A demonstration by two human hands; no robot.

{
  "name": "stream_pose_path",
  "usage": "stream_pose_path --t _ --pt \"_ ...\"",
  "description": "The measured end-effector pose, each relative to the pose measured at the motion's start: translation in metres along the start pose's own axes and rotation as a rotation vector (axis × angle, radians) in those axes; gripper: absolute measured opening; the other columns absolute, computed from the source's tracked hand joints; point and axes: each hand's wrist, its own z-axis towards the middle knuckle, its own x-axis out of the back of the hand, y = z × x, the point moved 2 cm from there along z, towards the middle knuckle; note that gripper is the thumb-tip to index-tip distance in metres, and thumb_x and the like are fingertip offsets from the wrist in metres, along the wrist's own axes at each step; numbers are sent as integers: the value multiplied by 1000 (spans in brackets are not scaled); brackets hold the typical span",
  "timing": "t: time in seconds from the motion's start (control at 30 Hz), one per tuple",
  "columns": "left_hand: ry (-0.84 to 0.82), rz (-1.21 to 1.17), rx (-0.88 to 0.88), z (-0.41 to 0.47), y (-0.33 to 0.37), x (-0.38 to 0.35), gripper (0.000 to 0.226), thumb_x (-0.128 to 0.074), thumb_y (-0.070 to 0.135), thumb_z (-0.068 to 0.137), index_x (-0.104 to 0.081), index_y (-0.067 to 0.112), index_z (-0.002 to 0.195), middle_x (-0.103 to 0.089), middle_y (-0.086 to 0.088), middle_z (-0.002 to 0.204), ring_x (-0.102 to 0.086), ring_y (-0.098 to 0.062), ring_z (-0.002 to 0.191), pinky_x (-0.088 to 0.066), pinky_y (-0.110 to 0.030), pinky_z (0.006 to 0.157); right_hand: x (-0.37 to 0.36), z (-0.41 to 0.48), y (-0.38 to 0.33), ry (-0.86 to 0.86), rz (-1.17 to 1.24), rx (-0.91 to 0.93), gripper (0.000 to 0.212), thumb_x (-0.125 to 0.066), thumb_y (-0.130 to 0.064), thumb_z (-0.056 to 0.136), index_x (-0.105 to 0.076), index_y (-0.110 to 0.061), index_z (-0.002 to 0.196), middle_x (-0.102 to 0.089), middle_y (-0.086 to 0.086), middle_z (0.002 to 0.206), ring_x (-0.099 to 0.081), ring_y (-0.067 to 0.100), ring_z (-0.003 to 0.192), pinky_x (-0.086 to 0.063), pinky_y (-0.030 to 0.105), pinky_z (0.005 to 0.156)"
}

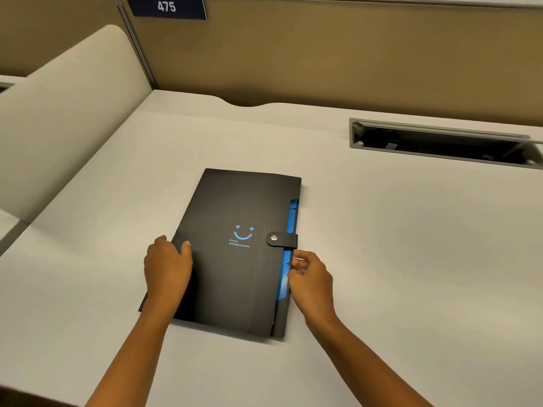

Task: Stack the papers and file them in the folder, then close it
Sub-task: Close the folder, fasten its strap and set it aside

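A closed black plastic folder [235,254] with a blue smiley lies flat on the pale grey bench [411,259], strap snapped, blue dividers [289,259] showing at its right edge. Left hand [167,268] rests flat on the cover, grip released; right hand [311,277] pinches that right edge. Tan partition [323,54] behind.

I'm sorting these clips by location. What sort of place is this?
Most likely an office cubicle or a numbered study desk. A tan partition wall backs the pale desk, a sign reading 475 hangs on it, and a cable hatch is set into the desktop. A black folder lies closed there.
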Motion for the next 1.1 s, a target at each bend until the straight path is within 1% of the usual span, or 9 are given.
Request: stream_pose_path --t 0.07,0.2,0.23,0.3,0.37,0.5,0.6,0.87,1.1 --pt "-38 -74 72 7 3 7 43 -50 20 94 -48 -9 127 -57 -27 126 -50 -44 120 -40 -45 100 0 2 -1 30 -27 35 36 -48 2 90 -51 -12 124 -61 8 118 -52 12 91 -49 23 82" --pt "-99 -258 166 18 1 10 19 -53 8 91 -57 10 72 -58 -14 75 -52 -34 86 -40 -34 80 4 9 -2 98 -9 99 32 -48 0 92 -54 -12 121 -63 7 114 -52 9 89 -46 18 81" --pt "-118 -297 174 17 2 9 11 -55 9 90 -62 9 82 -63 -15 86 -55 -35 90 -43 -35 83 6 12 -3 117 -4 115 32 -48 -1 92 -55 -13 121 -63 6 110 -53 9 88 -45 14 78" --pt "-115 -349 169 16 7 8 32 -60 13 88 -61 2 118 -65 -16 119 -59 -37 110 -46 -42 97 12 20 -5 156 1 144 30 -47 -2 93 -57 -14 119 -61 1 102 -53 8 85 -40 4 69" --pt "-104 -409 147 16 17 8 46 -66 17 85 -56 3 128 -61 -16 130 -57 -37 117 -44 -44 102 19 29 -10 190 13 166 30 -47 -2 93 -59 -15 117 -57 -4 96 -53 8 84 -38 3 65" --pt "-123 -572 99 25 48 6 50 -70 15 82 -54 4 129 -60 -14 130 -57 -35 117 -45 -39 97 37 53 -25 246 54 226 30 -48 -3 92 -61 -14 116 -62 -1 102 -55 8 90 -43 17 80" --pt "-108 -658 34 34 82 0 48 -70 13 82 -55 5 128 -62 -12 129 -59 -32 115 -46 -36 96 54 77 -44 309 77 267 30 -50 -2 92 -61 -13 117 -66 5 111 -55 8 91 -43 14 79" --pt "-2 -691 -175 61 193 -32 37 -65 14 86 -59 4 122 -64 -12 126 -61 -30 111 -47 -35 97 100 164 -94 435 100 271 31 -53 1 90 -60 -6 119 -65 14 119 -62 29 109 -48 34 95" --pt "-33 -761 -94 117 237 -76 38 -63 9 87 -58 2 124 -62 -15 128 -59 -32 116 -43 -39 104 109 244 -111 445 150 220 31 -51 6 89 -61 -5 116 -66 16 112 -62 27 105 -48 30 93"
